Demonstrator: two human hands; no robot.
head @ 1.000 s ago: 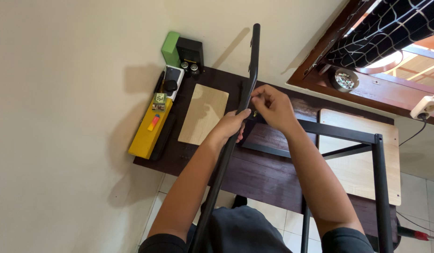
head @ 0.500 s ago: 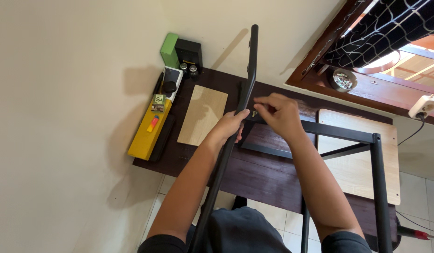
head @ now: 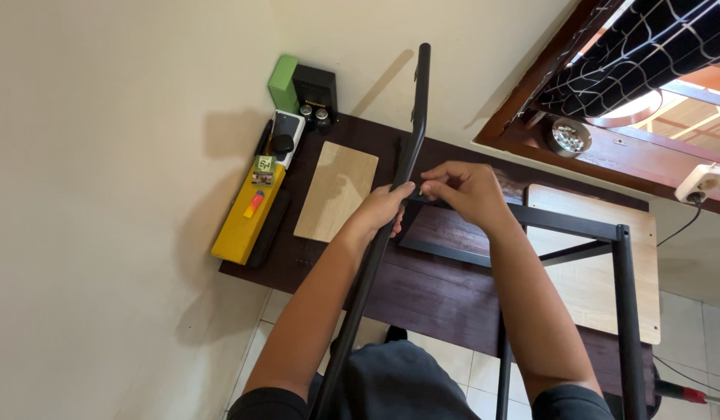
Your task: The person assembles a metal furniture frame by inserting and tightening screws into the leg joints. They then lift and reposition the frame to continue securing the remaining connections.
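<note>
Yellow box [head: 245, 220] left of left hand [head: 381, 208]

The left hand [head: 381, 208] grips a long black metal bar [head: 410, 148], and the right hand [head: 467, 189] pinches at the joint where it meets the black frame [head: 578, 229] — all above a dark table [head: 445, 292]. A light wooden panel [head: 336, 190] lies near its far left corner, a yellow box [head: 243, 222] along the left edge.

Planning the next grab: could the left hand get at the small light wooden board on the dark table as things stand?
Probably yes: the wooden board lies uncovered just beside the left hand, but that hand grips the black metal pole and would have to let go.
</note>
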